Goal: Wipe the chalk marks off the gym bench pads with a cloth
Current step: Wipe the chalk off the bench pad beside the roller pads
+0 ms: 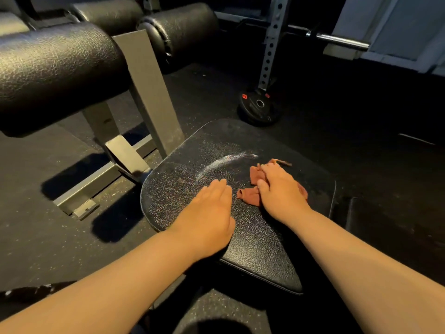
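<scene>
A black textured bench pad (255, 239) lies in the middle of the view, with a curved white chalk streak (224, 162) across its far half. A crumpled reddish-brown cloth (252, 175) lies on the pad to the right of the streak. My right hand (280, 191) lies flat on top of the cloth, fingers straight, pressing it onto the pad. My left hand (212, 210) rests flat on the pad's near left part, fingers together and extended, just left of the cloth.
Black cylindrical roller pads (55, 71) on a grey steel frame (147, 92) stand at the upper left. A perforated rack upright (271, 44), a weight plate (258, 108) on the floor and a barbell end (342, 41) are behind the pad. Dark rubber flooring surrounds everything.
</scene>
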Motion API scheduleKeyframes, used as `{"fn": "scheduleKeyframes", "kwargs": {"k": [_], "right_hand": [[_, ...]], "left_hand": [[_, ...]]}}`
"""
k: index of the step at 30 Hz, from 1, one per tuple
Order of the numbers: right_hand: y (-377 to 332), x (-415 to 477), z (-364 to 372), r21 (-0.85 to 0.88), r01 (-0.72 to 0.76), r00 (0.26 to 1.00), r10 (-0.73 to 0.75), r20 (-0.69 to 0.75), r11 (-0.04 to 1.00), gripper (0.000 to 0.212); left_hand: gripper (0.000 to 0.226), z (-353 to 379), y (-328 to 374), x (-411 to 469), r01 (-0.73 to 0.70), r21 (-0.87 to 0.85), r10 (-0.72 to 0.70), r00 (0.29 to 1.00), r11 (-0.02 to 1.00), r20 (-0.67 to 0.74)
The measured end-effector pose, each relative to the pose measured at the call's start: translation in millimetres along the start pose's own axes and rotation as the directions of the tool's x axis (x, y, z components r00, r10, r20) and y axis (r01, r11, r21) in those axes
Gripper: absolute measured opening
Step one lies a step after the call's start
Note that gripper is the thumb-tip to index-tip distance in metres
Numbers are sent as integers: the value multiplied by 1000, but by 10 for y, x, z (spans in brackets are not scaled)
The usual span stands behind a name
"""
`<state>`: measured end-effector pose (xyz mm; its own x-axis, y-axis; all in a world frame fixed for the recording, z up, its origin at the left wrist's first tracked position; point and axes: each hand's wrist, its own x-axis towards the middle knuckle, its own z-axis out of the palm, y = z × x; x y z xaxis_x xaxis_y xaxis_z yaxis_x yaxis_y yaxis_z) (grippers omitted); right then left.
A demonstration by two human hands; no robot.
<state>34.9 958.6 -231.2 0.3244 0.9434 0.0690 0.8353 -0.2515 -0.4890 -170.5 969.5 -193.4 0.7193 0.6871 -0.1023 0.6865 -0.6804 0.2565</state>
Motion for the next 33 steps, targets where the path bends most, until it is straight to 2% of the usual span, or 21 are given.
{"fn": "scheduleKeyframes", "kwargs": {"k": [2,5,7,10,12,13,16,17,19,21,22,24,26,28,32,33], "right_hand": [[-107,-74,56,27,130,988,-132,84,991,47],[-150,-127,38,78,300,922,-310,232,951,49],[5,-34,-43,51,244,949,-249,195,969,48],[339,83,-216,-7,-54,998,55,23,998,41],[371,54,-218,-79,-150,988,147,-46,985,38],[329,26,-184,-89,-119,993,117,-28,989,39],[252,-49,-136,-1,100,985,-99,141,995,45],[300,-33,-159,17,118,984,-119,135,993,41],[437,17,-263,23,-20,1000,19,14,1000,30],[533,22,-326,-8,-187,978,186,-96,982,26],[507,4,-319,-32,-196,976,192,-105,980,23],[358,-33,-248,-30,-71,997,69,-46,997,23],[226,-84,-195,49,80,992,-84,91,996,37],[272,-41,-206,85,132,978,-144,153,988,42],[443,31,-329,21,-87,994,88,-65,996,29],[386,3,-324,6,-63,994,63,-84,998,28]], "left_hand": [[66,29,28,24,-34,15,34,999,999,6],[63,46,56,76,-36,43,36,999,998,15],[64,46,88,103,-44,57,42,998,997,38],[64,63,149,126,-58,65,53,996,996,72],[63,78,184,127,-66,59,61,995,996,85],[63,81,194,129,-71,59,66,994,996,87],[63,77,207,161,-75,60,71,995,995,73],[63,69,209,173,-74,59,69,995,996,70],[63,69,227,196,-73,59,68,995,996,77],[63,90,260,210,-81,66,75,993,994,87],[64,105,279,210,-86,65,80,992,994,93],[64,131,308,206,-90,59,84,991,994,104],[62,141,312,211,-92,55,87,992,994,88],[60,129,303,226,-92,55,88,994,994,65],[64,97,314,206,-77,42,74,994,996,79],[66,93,322,192,-71,27,69,995,997,74]]}}
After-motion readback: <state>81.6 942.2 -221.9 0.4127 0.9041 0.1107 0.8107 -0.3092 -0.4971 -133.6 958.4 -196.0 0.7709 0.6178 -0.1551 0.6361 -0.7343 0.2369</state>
